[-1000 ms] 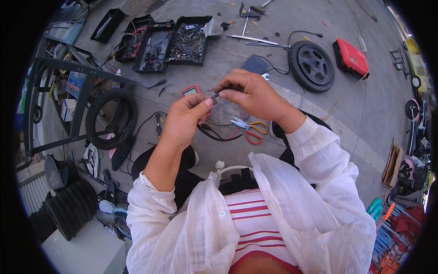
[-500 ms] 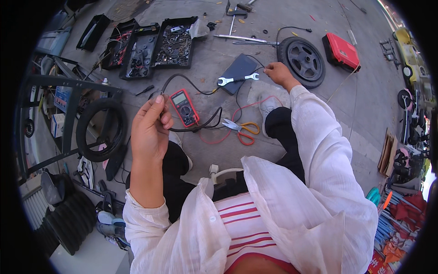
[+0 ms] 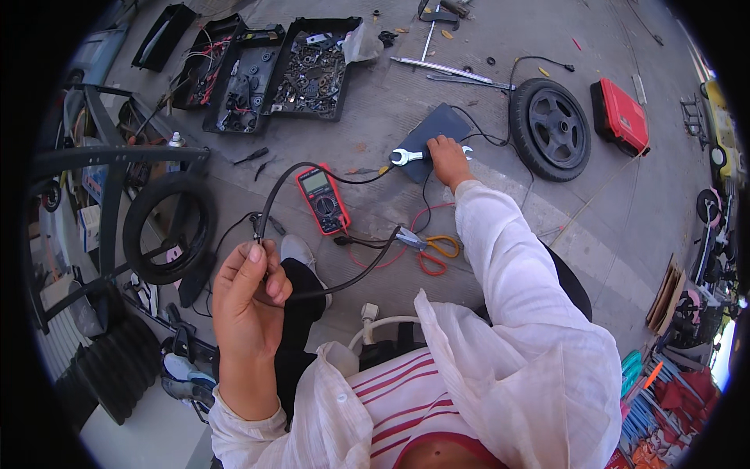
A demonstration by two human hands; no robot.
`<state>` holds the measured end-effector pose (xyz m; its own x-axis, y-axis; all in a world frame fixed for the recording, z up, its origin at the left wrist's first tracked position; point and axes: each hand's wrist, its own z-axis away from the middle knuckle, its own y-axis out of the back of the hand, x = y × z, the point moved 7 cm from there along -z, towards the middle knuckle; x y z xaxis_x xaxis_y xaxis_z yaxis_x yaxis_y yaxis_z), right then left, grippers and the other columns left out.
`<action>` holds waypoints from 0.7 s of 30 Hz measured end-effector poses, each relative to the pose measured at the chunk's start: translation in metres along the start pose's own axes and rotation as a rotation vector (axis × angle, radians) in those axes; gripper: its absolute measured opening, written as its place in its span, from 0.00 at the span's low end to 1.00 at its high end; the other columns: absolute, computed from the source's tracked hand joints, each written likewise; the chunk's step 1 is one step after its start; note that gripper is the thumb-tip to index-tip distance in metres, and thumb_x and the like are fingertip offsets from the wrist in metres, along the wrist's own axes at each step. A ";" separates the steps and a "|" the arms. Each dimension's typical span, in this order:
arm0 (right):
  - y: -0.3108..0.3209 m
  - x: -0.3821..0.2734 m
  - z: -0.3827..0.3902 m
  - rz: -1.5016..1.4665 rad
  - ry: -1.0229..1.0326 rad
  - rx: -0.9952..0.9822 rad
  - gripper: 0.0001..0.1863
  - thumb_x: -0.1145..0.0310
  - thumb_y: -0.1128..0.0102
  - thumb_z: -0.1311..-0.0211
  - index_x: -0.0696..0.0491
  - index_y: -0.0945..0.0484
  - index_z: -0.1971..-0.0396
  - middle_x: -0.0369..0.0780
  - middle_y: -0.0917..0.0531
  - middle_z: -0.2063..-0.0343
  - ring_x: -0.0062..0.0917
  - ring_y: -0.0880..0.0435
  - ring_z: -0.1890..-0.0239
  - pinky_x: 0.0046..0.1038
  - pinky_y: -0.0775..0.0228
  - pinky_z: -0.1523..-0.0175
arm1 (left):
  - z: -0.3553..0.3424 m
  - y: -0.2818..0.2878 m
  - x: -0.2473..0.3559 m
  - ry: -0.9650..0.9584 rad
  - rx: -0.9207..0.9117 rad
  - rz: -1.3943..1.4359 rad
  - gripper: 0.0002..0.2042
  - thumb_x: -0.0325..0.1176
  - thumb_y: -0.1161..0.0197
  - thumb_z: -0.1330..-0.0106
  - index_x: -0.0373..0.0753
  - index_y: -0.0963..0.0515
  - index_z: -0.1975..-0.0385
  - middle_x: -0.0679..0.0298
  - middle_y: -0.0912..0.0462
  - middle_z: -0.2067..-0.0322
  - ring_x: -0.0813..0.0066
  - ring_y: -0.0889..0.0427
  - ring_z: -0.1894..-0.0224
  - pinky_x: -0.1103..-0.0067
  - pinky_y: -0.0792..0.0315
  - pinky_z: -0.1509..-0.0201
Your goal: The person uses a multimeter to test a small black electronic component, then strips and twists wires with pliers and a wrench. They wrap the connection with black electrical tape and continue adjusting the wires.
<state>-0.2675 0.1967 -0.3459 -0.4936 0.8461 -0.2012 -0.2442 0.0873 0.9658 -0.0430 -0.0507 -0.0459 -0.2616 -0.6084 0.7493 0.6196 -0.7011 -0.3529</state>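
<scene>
My left hand (image 3: 254, 293) pinches a black cable (image 3: 275, 187) between thumb and fingers. One length of it arcs up toward a dark flat box (image 3: 441, 123); another curves right past my knee. My right hand (image 3: 451, 162) is over the middle of a silver double open-ended wrench (image 3: 406, 157) lying across that box, its fingers curled around the handle, partly hidden. A red multimeter (image 3: 323, 199) lies face up between my hands. Scissors (image 3: 428, 245) with orange and red handles lie to its right, near the cable's end.
A spoked wheel (image 3: 550, 129) and a red case (image 3: 621, 117) lie at the far right. Black trays of hardware (image 3: 312, 74) sit at the far left. A loose tire (image 3: 169, 227) leans by a dark metal frame (image 3: 117, 159). Long metal tools (image 3: 453, 72) lie on the ground ahead.
My right hand has moved left and nearer, onto the wrench. My left hand has lowered, still pinching the cable. My view has shifted, so the ground objects appear moved.
</scene>
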 end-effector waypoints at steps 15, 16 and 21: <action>0.111 -0.122 0.026 -1.531 -0.322 -0.146 0.13 0.78 0.41 0.43 0.60 0.31 0.60 0.41 0.24 0.69 0.25 0.22 0.69 0.25 0.28 0.68 | -0.028 -0.001 -0.004 -0.086 0.014 0.156 0.10 0.32 0.39 0.35 0.32 0.25 0.61 0.69 0.27 0.74 0.82 0.30 0.74 0.84 0.36 0.72; 0.134 -0.140 0.036 -1.640 -0.260 -0.169 0.12 0.77 0.41 0.42 0.60 0.31 0.59 0.39 0.25 0.69 0.22 0.23 0.70 0.23 0.28 0.69 | -0.029 -0.005 -0.006 -0.094 -0.002 0.166 0.10 0.32 0.39 0.35 0.32 0.25 0.61 0.68 0.27 0.74 0.82 0.30 0.74 0.84 0.35 0.72; 0.215 -0.188 0.109 -1.768 -0.398 -0.118 0.12 0.69 0.46 0.35 0.59 0.28 0.56 0.38 0.25 0.69 0.21 0.25 0.70 0.21 0.33 0.71 | -0.020 -0.025 -0.018 -0.099 -0.082 0.231 0.09 0.31 0.40 0.35 0.33 0.26 0.60 0.68 0.26 0.74 0.80 0.28 0.73 0.82 0.33 0.70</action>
<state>-0.1357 0.1138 -0.0825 0.5868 -0.1285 -0.7995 -0.2617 0.9042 -0.3374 -0.0680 -0.0294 -0.0620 -0.0436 -0.7191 0.6935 0.5916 -0.5779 -0.5621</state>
